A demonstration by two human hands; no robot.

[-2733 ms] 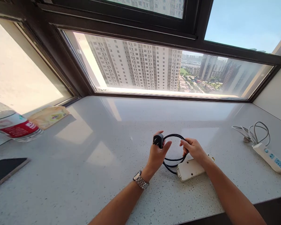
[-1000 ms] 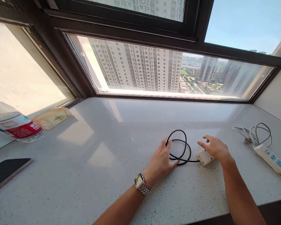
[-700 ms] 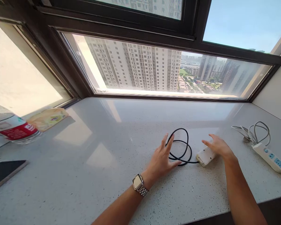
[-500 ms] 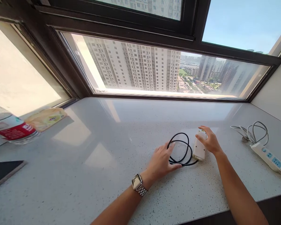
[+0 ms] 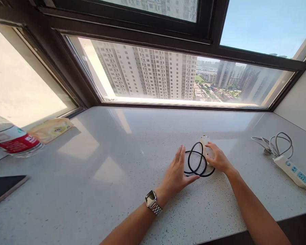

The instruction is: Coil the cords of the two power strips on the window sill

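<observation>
A white power strip (image 5: pixel 204 140) lies on the speckled white counter (image 5: pixel 112 190), mostly under my right hand (image 5: pixel 217 160), which rests on it with its fingers spread. Its black cord (image 5: pixel 197 163) is coiled in loops on the counter between my hands. My left hand (image 5: pixel 177 173) lies flat and open just left of the coil, the fingertips at its edge. A silver watch is on my left wrist. The plug of the cord is hidden.
A second white power strip (image 5: pixel 292 166) with a grey cord lies at the far right. At the left edge are a water bottle with a red label (image 5: pixel 12 140), a yellow packet (image 5: pixel 49 128) and a dark phone (image 5: pixel 3 189). A window runs behind the counter.
The coil has been set down on the counter and both hands have opened. My right hand has turned the power strip and pushed it left against the coil.
</observation>
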